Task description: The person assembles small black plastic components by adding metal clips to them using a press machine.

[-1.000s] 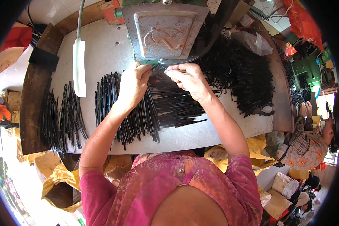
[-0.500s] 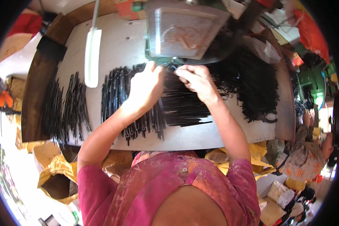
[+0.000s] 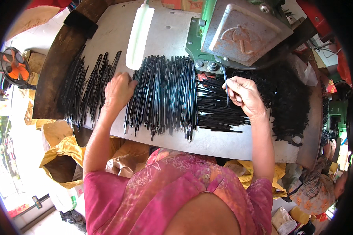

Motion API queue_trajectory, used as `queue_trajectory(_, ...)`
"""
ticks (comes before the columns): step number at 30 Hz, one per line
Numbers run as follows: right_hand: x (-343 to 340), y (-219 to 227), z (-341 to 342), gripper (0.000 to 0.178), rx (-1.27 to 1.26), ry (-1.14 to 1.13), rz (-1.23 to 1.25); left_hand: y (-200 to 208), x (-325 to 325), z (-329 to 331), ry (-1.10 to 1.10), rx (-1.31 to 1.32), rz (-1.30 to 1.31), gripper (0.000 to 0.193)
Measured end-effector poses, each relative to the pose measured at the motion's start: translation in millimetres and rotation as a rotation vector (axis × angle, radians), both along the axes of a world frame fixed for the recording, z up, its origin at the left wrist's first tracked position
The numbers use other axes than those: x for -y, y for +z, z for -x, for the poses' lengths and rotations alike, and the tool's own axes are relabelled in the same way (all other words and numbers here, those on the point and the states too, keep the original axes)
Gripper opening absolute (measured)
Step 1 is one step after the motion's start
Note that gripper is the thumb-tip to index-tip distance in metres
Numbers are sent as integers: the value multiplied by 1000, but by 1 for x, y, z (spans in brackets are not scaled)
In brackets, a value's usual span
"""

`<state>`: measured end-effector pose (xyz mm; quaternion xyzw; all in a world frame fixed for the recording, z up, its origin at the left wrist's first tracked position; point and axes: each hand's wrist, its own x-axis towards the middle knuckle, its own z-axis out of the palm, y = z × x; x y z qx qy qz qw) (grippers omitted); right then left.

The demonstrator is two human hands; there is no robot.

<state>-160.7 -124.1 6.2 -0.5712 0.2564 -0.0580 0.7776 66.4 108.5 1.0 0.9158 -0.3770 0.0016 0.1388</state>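
A thin, shiny metal strip [image 3: 227, 94] is pinched in my right hand [image 3: 243, 94], its upper end close under the green machine [image 3: 202, 49]. That machine has a grey metal cover with an embossed umbrella shape. Further left, my left hand [image 3: 119, 92] lies at the edge of a wide row of thin black metal strips [image 3: 164, 94]. Its fingers curl downward, and whatever is in them is hidden. Between the row and my right hand, more black strips [image 3: 219, 105] lie crosswise in a stack. Another loose bunch of black strips [image 3: 100, 78] lies just beyond my left hand.
A white lamp tube [image 3: 139, 39] hangs above the metal table [image 3: 208, 143]. Tangled black pieces [image 3: 292, 105] are heaped at the right. A raised brown rim [image 3: 49, 86] bounds the table's left. Yellow sacks [image 3: 66, 149] stand below, and another person [image 3: 312, 188] is at far right.
My left hand has moved from the machine down and left to the strips' edge. My right hand has drawn slightly back, still pinching a strip. The view has shifted, placing the machine further right.
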Motion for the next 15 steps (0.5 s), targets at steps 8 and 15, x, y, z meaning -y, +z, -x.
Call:
queue_trajectory(8, -2, -7, -5, 10, 48, -264, -54, -11, -8, -12, 55, -285, 8, 21)
queue_trajectory(15, -13, -5, -7, 14, 230, -457, -150, 1, -8, -6, 47, -263, 220, 13)
